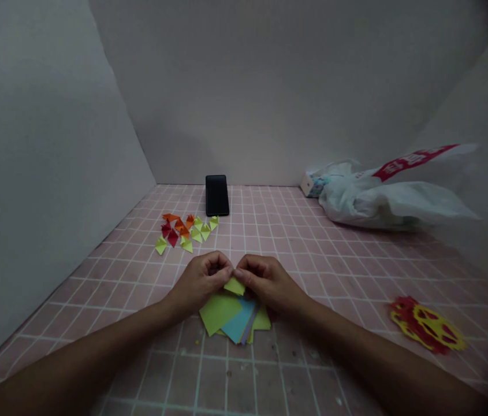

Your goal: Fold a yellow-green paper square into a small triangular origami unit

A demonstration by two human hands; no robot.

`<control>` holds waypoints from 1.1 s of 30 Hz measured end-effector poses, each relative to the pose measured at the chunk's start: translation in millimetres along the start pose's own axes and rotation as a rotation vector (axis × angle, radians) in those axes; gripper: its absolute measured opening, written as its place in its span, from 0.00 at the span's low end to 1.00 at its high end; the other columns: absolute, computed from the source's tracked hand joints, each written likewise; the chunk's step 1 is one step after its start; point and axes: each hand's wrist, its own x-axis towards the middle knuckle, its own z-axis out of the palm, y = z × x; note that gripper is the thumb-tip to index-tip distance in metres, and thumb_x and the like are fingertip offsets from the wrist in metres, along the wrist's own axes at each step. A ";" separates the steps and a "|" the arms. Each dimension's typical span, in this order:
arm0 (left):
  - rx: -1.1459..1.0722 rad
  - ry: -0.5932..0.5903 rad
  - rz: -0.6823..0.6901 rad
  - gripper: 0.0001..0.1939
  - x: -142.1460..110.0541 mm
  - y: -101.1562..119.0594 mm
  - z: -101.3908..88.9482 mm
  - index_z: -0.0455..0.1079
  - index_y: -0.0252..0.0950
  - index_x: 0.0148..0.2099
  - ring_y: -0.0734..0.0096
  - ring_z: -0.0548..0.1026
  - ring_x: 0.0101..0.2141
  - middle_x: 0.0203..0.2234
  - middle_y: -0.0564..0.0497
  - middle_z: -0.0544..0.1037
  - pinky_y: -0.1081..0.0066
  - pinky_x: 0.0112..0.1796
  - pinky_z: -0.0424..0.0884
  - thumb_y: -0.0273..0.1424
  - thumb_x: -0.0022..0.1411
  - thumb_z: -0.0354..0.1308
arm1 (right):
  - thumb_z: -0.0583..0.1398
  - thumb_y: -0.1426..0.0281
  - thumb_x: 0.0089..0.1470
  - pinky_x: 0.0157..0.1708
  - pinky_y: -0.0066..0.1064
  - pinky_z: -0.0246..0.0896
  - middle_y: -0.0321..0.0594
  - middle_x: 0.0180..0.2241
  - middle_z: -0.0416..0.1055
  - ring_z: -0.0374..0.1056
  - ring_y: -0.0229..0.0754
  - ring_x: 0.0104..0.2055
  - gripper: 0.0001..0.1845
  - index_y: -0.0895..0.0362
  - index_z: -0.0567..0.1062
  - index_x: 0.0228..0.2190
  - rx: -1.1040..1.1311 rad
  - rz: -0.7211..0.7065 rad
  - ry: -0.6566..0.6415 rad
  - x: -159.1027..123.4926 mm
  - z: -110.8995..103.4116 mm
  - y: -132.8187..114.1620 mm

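Note:
Between the fingertips of both hands is a small folded piece of yellow-green paper [235,286]. My left hand [208,278] pinches its left side, thumb and fingers closed. My right hand [268,280] grips the other side the same way, and the two thumbs nearly touch. Below the hands lies a fanned pile of coloured paper sheets [220,312], in yellow-green, blue and purple, partly covered by the hands. Farther off to the left sits a group of several small folded paper pieces [184,232] in orange, red and pale yellow.
A black phone [217,195] lies near the back wall. At the back right are a white plastic bag [369,202] and a small box [308,185]. Red and yellow paper cut-outs [428,325] rest at the right on the pink tiled surface [321,260]. Pale walls enclose it.

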 end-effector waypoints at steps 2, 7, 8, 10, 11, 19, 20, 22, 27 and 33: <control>-0.055 -0.023 -0.025 0.11 -0.5 0.2 0.2 0.67 0.34 0.30 0.77 0.64 0.23 0.21 0.57 0.66 0.77 0.24 0.60 0.37 0.55 0.60 | 0.60 0.60 0.53 0.18 0.24 0.49 0.30 0.17 0.61 0.57 0.32 0.18 0.15 0.57 0.69 0.23 0.050 0.059 0.015 0.1 1.2 -0.2; -0.089 -0.046 -0.082 0.14 -0.5 3.9 0.1 0.68 0.33 0.32 0.77 0.65 0.21 0.20 0.56 0.68 0.76 0.25 0.61 0.40 0.54 0.61 | 0.62 0.61 0.52 0.16 0.22 0.48 0.29 0.15 0.61 0.56 0.31 0.16 0.14 0.57 0.68 0.23 0.133 0.118 0.058 0.5 2.5 -0.4; -0.077 -0.045 -0.089 0.14 -0.3 4.6 0.0 0.68 0.33 0.31 0.77 0.65 0.21 0.19 0.57 0.68 0.76 0.24 0.60 0.41 0.54 0.61 | 0.62 0.61 0.51 0.16 0.22 0.48 0.29 0.15 0.61 0.55 0.30 0.16 0.14 0.57 0.68 0.23 0.143 0.121 0.060 0.5 2.5 -0.6; -0.079 -0.044 -0.108 0.15 0.1 5.6 0.0 0.68 0.33 0.30 0.78 0.65 0.20 0.17 0.57 0.67 0.77 0.24 0.59 0.41 0.54 0.61 | 0.62 0.61 0.51 0.15 0.22 0.48 0.29 0.14 0.60 0.55 0.30 0.15 0.15 0.57 0.68 0.23 0.154 0.131 0.058 0.4 2.2 -1.2; -0.097 -0.043 -0.122 0.15 0.2 5.9 -0.1 0.67 0.33 0.30 0.78 0.65 0.20 0.18 0.57 0.67 0.77 0.24 0.60 0.41 0.53 0.62 | 0.62 0.61 0.51 0.15 0.22 0.48 0.29 0.14 0.60 0.55 0.30 0.15 0.15 0.57 0.68 0.22 0.157 0.135 0.053 0.2 2.0 -1.6; -0.239 -0.090 -0.203 0.14 0.4 4.9 0.5 0.67 0.33 0.29 0.81 0.64 0.17 0.15 0.58 0.69 0.79 0.22 0.57 0.39 0.52 0.64 | 0.60 0.56 0.55 0.16 0.22 0.47 0.29 0.15 0.61 0.56 0.30 0.15 0.19 0.57 0.68 0.23 0.258 0.150 0.025 -0.9 1.0 -1.9; -0.294 -0.075 -0.209 0.14 1.1 3.6 0.8 0.67 0.33 0.29 0.81 0.64 0.17 0.16 0.58 0.69 0.79 0.21 0.58 0.38 0.52 0.65 | 0.59 0.54 0.56 0.16 0.23 0.48 0.30 0.15 0.62 0.56 0.31 0.16 0.20 0.57 0.67 0.23 0.290 0.127 0.038 -0.5 1.0 -1.7; -0.421 -0.041 -0.211 0.13 2.9 0.3 1.0 0.66 0.33 0.29 0.82 0.65 0.17 0.17 0.58 0.70 0.80 0.21 0.59 0.35 0.53 0.65 | 0.58 0.54 0.58 0.18 0.24 0.51 0.31 0.17 0.64 0.59 0.32 0.17 0.20 0.57 0.67 0.24 0.345 0.075 0.057 0.5 0.8 -1.2; -0.615 0.019 -0.192 0.10 5.9 -5.3 0.5 0.65 0.34 0.31 0.81 0.70 0.19 0.20 0.56 0.73 0.80 0.23 0.67 0.30 0.53 0.65 | 0.61 0.58 0.56 0.21 0.24 0.55 0.31 0.20 0.68 0.61 0.31 0.18 0.15 0.57 0.68 0.28 0.411 0.010 0.066 1.5 0.9 -0.7; -0.677 0.002 -0.162 0.10 3.6 -4.6 1.0 0.65 0.33 0.32 0.81 0.72 0.20 0.23 0.54 0.76 0.80 0.25 0.69 0.29 0.55 0.65 | 0.61 0.59 0.56 0.23 0.25 0.58 0.32 0.23 0.69 0.63 0.32 0.20 0.14 0.58 0.69 0.32 0.364 -0.051 0.080 0.5 -0.6 -3.2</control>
